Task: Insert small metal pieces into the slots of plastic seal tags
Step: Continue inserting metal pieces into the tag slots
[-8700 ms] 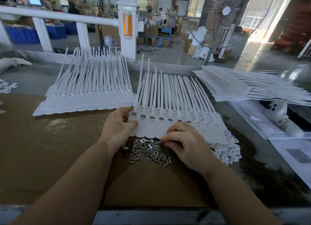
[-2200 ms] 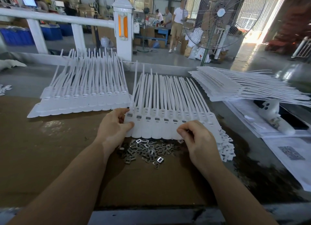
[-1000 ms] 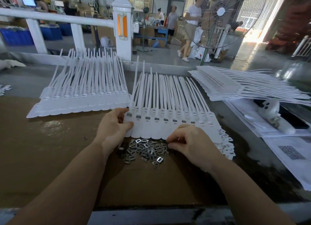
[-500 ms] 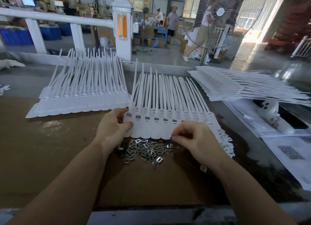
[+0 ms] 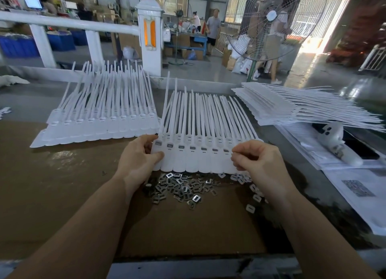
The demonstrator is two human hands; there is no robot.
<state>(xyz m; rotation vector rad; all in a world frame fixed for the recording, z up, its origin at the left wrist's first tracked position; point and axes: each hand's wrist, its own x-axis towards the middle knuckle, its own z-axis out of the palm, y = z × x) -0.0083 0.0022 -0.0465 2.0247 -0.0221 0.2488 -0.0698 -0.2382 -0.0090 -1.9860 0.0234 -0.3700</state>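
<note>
Between the hands, left hand gripping the tag strip, right hand pinching at its eighth slot, seven slots look filled.

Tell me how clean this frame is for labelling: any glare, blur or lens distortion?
Head view: the doorway at upper right is blown out, with glare on the wet-looking floor; the white railing bows from wide-angle distortion; background people are soft; the left hand, right hand, seal tags and metal pieces are sharp and evenly lit.
</note>
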